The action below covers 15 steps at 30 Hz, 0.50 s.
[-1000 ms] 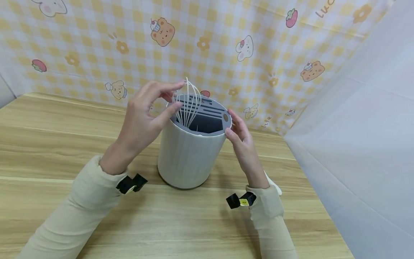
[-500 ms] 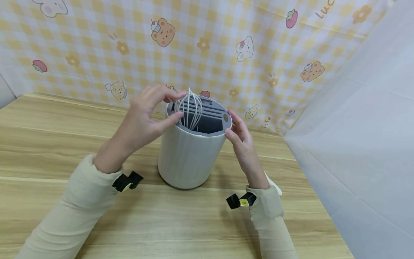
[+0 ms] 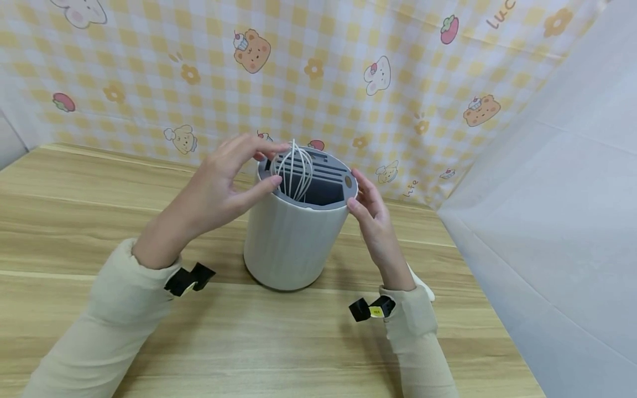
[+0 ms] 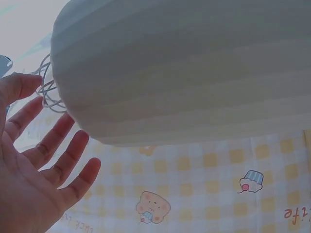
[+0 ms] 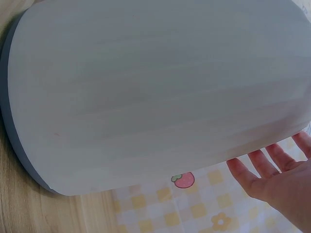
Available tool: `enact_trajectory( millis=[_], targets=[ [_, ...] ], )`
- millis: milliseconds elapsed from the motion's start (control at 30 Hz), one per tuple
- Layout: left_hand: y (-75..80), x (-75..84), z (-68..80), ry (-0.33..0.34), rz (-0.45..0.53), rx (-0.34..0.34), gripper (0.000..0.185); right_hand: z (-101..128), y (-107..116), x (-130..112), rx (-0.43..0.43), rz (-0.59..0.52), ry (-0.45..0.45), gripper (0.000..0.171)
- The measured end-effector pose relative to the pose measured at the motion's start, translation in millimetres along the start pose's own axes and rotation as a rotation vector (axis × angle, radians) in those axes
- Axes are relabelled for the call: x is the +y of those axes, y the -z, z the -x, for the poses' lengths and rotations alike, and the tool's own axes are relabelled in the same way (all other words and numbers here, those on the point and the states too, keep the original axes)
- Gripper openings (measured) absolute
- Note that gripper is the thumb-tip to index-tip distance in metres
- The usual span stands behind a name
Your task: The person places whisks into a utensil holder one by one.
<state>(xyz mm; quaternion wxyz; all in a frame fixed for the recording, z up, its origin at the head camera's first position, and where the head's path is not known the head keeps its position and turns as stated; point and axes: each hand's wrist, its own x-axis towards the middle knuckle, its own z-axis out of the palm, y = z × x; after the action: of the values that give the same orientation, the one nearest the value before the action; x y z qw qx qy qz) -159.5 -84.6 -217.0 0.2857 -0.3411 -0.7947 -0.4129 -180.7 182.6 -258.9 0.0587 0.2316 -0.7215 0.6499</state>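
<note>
A tall, pale cylindrical utensil holder (image 3: pixel 293 249) stands on the table, its grey top insert (image 3: pixel 335 166) divided into slots and one large opening. A whisk (image 3: pixel 304 179) stands head-up in that opening, with its wire loops above the rim and its handle hidden inside. My left hand (image 3: pixel 216 182) pinches the wire loops between thumb and index finger; in the left wrist view the other fingers (image 4: pixel 80 182) are spread along the holder's side. With thumb in front and fingers behind, my right hand (image 3: pixel 376 221) grips the holder's right rim.
The wood-grain table (image 3: pixel 239 348) extends around the holder. A yellow-checked cloth (image 3: pixel 318 105) hangs close behind, and a white sheet (image 3: pixel 537 232) borders the right side. A white rounded object (image 3: pixel 423 283) shows partly behind my right wrist.
The whisk has sunk lower into the holder, its wire head dropping and shifting slightly right. My left hand has come down with it. The right hand and the holder have stayed put.
</note>
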Motion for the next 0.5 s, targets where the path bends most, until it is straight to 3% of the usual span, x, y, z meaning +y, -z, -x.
enact_trajectory(
  millis=[200,500],
  targets=[
    [6.0,-2.6,1.8,-0.012,0.012,-0.026,0.045,0,0,0,0.001,0.006,-0.002,0.058],
    [13.5,-6.5,2.1,0.112,0.112,0.0,0.048,0,1,0,0.0,0.014,-0.002,0.056]
  ],
)
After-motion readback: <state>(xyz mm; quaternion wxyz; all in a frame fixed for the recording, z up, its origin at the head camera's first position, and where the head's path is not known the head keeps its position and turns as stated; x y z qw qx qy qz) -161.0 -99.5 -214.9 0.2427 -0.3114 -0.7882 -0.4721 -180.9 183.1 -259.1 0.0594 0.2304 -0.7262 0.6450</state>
